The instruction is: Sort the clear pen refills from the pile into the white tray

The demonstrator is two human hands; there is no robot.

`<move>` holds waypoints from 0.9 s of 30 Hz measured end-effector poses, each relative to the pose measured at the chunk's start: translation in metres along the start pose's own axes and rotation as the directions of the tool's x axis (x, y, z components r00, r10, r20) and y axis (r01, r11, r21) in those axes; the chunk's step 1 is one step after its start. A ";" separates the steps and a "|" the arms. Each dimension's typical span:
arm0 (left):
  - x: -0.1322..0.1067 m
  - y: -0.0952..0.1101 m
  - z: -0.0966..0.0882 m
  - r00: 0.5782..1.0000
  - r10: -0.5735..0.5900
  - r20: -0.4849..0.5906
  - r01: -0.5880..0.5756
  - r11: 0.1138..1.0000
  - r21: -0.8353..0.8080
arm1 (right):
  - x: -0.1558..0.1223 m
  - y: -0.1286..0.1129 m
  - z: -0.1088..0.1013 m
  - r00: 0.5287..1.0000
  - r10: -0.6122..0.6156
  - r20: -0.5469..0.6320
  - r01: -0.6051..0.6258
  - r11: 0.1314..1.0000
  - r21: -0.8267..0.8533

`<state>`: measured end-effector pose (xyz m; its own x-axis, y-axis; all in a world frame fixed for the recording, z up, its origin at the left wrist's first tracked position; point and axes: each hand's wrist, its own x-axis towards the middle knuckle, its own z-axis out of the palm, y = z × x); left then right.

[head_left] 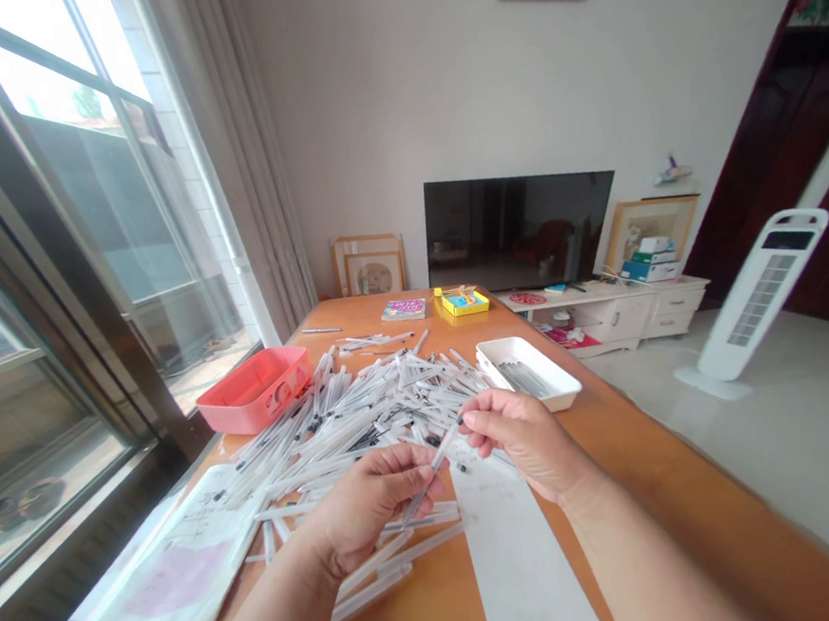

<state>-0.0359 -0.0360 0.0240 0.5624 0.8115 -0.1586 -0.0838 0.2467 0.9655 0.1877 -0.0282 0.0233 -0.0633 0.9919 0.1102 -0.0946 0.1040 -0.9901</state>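
Note:
Between my two hands a slim pen [442, 447] with a clear barrel and a dark end is held at a slant. My left hand [387, 490] is closed on its lower barrel. The fingertips of my right hand [516, 429] pinch the dark upper end. Just beyond my hands spreads a big heap of clear pen parts [366, 407], some with black tips. A white sheet of paper [525, 564] lies under and in front of my right hand. Behind that hand, a white tray [563, 381] contains several dark, thin pens or refills.
A red plastic basket [235, 413] stands left of the heap, above an open paper booklet [175, 572]. Toward the table's far end are a colourful book [403, 309] and a yellow box [465, 306]. A white tower fan [753, 304] stands on the floor at right.

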 end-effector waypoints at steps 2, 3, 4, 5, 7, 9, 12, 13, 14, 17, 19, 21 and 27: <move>0.000 0.000 0.000 1.000 -0.005 0.002 0.005 1.000 -0.003 | 0.000 0.001 0.000 1.000 -0.003 0.000 0.003 1.000 -0.014; 0.000 0.000 0.000 1.000 -0.008 0.003 0.008 1.000 -0.004 | 0.000 0.001 0.000 1.000 -0.006 -0.001 0.005 1.000 -0.018; 0.001 -0.001 0.000 1.000 -0.010 0.004 0.010 1.000 -0.003 | 0.000 0.001 0.000 1.000 -0.007 0.000 0.007 1.000 -0.020; 0.001 -0.001 0.000 1.000 -0.011 0.003 0.011 1.000 0.001 | 0.000 0.001 0.000 1.000 -0.008 0.004 0.008 1.000 -0.021; 0.001 -0.001 0.000 1.000 -0.010 -0.003 0.010 1.000 0.008 | 0.000 0.001 0.001 1.000 -0.008 0.012 0.008 1.000 -0.021; 0.001 -0.001 0.000 1.000 -0.007 -0.009 0.007 1.000 0.013 | 0.000 0.000 0.001 1.000 -0.006 0.017 0.007 1.000 -0.022; 0.001 -0.001 0.000 1.000 -0.004 -0.007 0.005 1.000 0.017 | 0.000 0.000 0.001 1.000 -0.006 0.024 0.006 1.000 -0.024; 0.001 -0.001 0.000 1.000 -0.004 -0.006 0.004 1.000 0.019 | 0.000 0.000 0.001 1.000 -0.006 0.026 0.006 1.000 -0.024; 0.001 -0.002 0.000 1.000 -0.004 -0.006 0.004 1.000 0.022 | 0.000 0.000 0.001 1.000 -0.006 0.028 0.007 1.000 -0.024; 0.000 -0.002 0.000 1.000 -0.007 -0.010 0.008 1.000 0.023 | -0.001 0.000 0.001 1.000 -0.003 0.029 0.004 1.000 -0.030; 0.001 -0.002 0.000 1.000 -0.011 -0.007 0.011 1.000 0.022 | -0.001 -0.001 0.002 0.999 -0.002 0.033 0.003 0.999 -0.039; 0.001 -0.003 -0.001 1.000 -0.011 -0.003 0.011 1.000 0.021 | -0.002 -0.002 0.003 0.999 0.001 0.041 0.001 0.999 -0.049; 0.002 -0.004 -0.002 1.000 -0.010 0.000 0.010 1.000 0.004 | -0.003 -0.003 0.003 0.998 0.005 0.062 -0.001 0.998 -0.069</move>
<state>-0.0356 -0.0344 0.0191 0.5635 0.8088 -0.1683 -0.0747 0.2528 0.9646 0.1850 -0.0319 0.0263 -0.1256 0.9860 0.1101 -0.0253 0.1077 -0.9939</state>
